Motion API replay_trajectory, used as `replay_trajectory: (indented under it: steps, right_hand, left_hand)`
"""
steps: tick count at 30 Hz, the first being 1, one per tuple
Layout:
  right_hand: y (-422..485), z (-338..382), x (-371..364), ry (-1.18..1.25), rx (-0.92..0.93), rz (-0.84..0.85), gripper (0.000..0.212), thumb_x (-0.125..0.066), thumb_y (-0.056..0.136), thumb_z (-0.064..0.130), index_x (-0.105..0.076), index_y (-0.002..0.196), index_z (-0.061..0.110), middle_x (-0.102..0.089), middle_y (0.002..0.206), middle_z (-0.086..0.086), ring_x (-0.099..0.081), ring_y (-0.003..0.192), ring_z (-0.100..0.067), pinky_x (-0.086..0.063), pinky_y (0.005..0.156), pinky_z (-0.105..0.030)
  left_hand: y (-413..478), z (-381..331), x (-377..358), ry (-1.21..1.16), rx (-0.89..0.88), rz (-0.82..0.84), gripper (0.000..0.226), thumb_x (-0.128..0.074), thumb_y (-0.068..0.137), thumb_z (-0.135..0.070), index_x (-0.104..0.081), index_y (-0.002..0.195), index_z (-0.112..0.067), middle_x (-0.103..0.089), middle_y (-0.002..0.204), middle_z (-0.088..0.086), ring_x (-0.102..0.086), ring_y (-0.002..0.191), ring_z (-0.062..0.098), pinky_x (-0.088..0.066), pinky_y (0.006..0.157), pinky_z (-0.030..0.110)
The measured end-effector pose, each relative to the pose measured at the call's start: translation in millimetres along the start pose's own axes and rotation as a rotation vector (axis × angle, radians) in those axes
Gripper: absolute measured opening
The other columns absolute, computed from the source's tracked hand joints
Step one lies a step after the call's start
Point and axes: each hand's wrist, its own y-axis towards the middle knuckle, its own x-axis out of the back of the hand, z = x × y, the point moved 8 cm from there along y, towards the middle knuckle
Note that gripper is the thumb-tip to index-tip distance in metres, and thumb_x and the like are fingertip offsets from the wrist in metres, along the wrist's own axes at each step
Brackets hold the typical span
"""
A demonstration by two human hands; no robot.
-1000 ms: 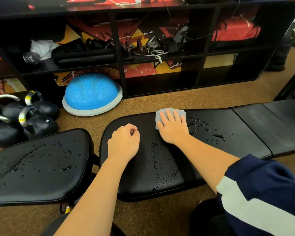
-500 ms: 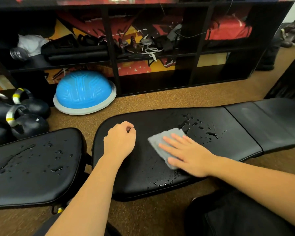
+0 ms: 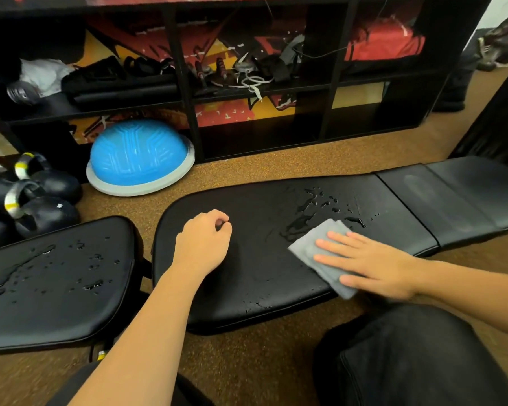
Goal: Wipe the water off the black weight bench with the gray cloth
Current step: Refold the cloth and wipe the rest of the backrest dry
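Right hand [image 3: 373, 265] lies flat, fingers straight and slightly spread, pressing the gray cloth [image 3: 305, 249] onto the black weight bench [image 3: 247, 282] at the near edge of its long pad, right of centre. The cloth is folded to a small rectangle, set diagonally, its near corner reaching the pad's edge and its far corner touching a pool of water [image 3: 301, 222]. More beads lie just beyond it, toward the pad's far side. Left hand [image 3: 203, 244] rests on the same pad, well left of the cloth, fingers curled into a loose fist holding nothing. The separate seat pad [image 3: 56, 288] at left carries scattered droplets. Compared with half a second ago, the cloth and right hand have moved rightward along the pad to meet the pool; the left hand has kept its place.
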Motion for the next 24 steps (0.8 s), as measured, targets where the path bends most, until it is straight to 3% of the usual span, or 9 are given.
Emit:
replay_trajectory:
  steps: [3, 7, 9, 13, 15, 17, 19, 21, 24]
  right_hand:
    - [-26.4, -68.2, -5.5, 0.057, -0.268, -0.111, 0.056, -0.016, 0.105, 0.057, -0.009, 0.159, 0.042, -0.008, 0.169, 0.009, 0.000, 0.156, -0.014, -0.008, 0.126, -0.047]
    - [-20.6, -126.0, -32.7, -0.056, -0.601, -0.086, 0.064, 0.012, 0.104, 0.048, -0.013, 0.160, 0.029, -0.028, 0.164, -0.011, -0.026, 0.149, -0.044, -0.034, 0.108, -0.065]
    - [-2.2, -86.9, -22.8, -0.082, -0.535, -0.131, 0.074, 0.012, 0.102, 0.050, -0.032, 0.157, 0.025, -0.022, 0.166, -0.009, -0.024, 0.149, -0.044, -0.032, 0.112, -0.063]
    - [0.9, -49.6, -5.4, -0.111, -0.188, -0.144, 0.055, -0.012, 0.106, 0.054, -0.015, 0.159, 0.039, 0.007, 0.165, 0.018, 0.009, 0.154, -0.009, 0.005, 0.124, -0.032]
    - [-13.6, -94.3, -5.9, -0.161, -0.300, -0.165, 0.049, -0.029, 0.107, 0.037, -0.044, 0.152, 0.024, -0.008, 0.166, 0.006, -0.013, 0.155, -0.025, -0.012, 0.124, -0.047]
    - [-20.0, -131.5, -8.1, -0.112, -0.573, -0.154, 0.049, -0.027, 0.103, 0.027, -0.059, 0.134, 0.006, -0.024, 0.163, -0.013, -0.030, 0.145, -0.044, -0.036, 0.107, -0.064]
    - [-7.5, -126.7, -23.4, -0.065, -0.679, -0.081, 0.054, -0.013, 0.101, 0.034, -0.045, 0.139, 0.013, -0.031, 0.161, -0.019, -0.031, 0.141, -0.049, -0.039, 0.100, -0.064]
    - [9.8, -77.6, -22.3, -0.076, -0.536, -0.080, 0.054, -0.002, 0.103, 0.042, -0.023, 0.149, 0.025, -0.022, 0.166, -0.014, -0.021, 0.149, -0.047, -0.030, 0.109, -0.061]
    - [3.3, -28.9, -17.8, 0.085, -0.279, -0.100, 0.063, 0.003, 0.099, 0.065, -0.005, 0.158, 0.046, 0.009, 0.166, 0.015, 0.016, 0.154, -0.016, 0.004, 0.124, -0.035]
  left_hand:
    - [-2.8, -3.9, -6.8, 0.034, -0.061, 0.043, 0.024, -0.054, 0.100, -0.039, -0.063, 0.122, -0.036, -0.063, 0.117, -0.009, -0.058, 0.108, 0.014, -0.051, 0.098, 0.044]
    - [-8.4, -14.5, -17.0, 0.098, -0.150, 0.098, 0.024, -0.054, 0.100, -0.039, -0.064, 0.122, -0.035, -0.064, 0.122, -0.011, -0.057, 0.116, 0.015, -0.049, 0.101, 0.046]
    - [-9.5, -19.4, -20.8, 0.113, -0.170, 0.109, 0.025, -0.053, 0.100, -0.039, -0.064, 0.123, -0.035, -0.064, 0.123, -0.011, -0.056, 0.117, 0.015, -0.049, 0.101, 0.046]
    - [-10.3, -28.9, -26.6, 0.114, -0.209, 0.122, 0.025, -0.052, 0.101, -0.038, -0.064, 0.123, -0.034, -0.064, 0.125, -0.010, -0.053, 0.119, 0.016, -0.046, 0.102, 0.044]
    - [-11.0, -32.8, -28.8, 0.116, -0.223, 0.127, 0.026, -0.052, 0.101, -0.038, -0.064, 0.124, -0.034, -0.063, 0.124, -0.010, -0.053, 0.119, 0.017, -0.046, 0.102, 0.043]
    - [-11.8, -36.9, -31.0, 0.122, -0.243, 0.134, 0.026, -0.051, 0.101, -0.038, -0.064, 0.123, -0.034, -0.063, 0.124, -0.010, -0.053, 0.118, 0.017, -0.046, 0.101, 0.043]
    - [-11.6, -39.3, -32.7, 0.128, -0.255, 0.140, 0.025, -0.051, 0.101, -0.038, -0.064, 0.123, -0.034, -0.063, 0.123, -0.010, -0.053, 0.117, 0.017, -0.046, 0.100, 0.043]
    - [-12.3, -39.8, -34.4, 0.129, -0.266, 0.142, 0.025, -0.051, 0.101, -0.038, -0.064, 0.122, -0.034, -0.063, 0.122, -0.010, -0.053, 0.116, 0.016, -0.046, 0.099, 0.042]
    - [-12.7, -41.2, -34.9, 0.134, -0.283, 0.134, 0.024, -0.051, 0.101, -0.038, -0.064, 0.121, -0.035, -0.063, 0.122, -0.011, -0.052, 0.115, 0.017, -0.045, 0.099, 0.042]
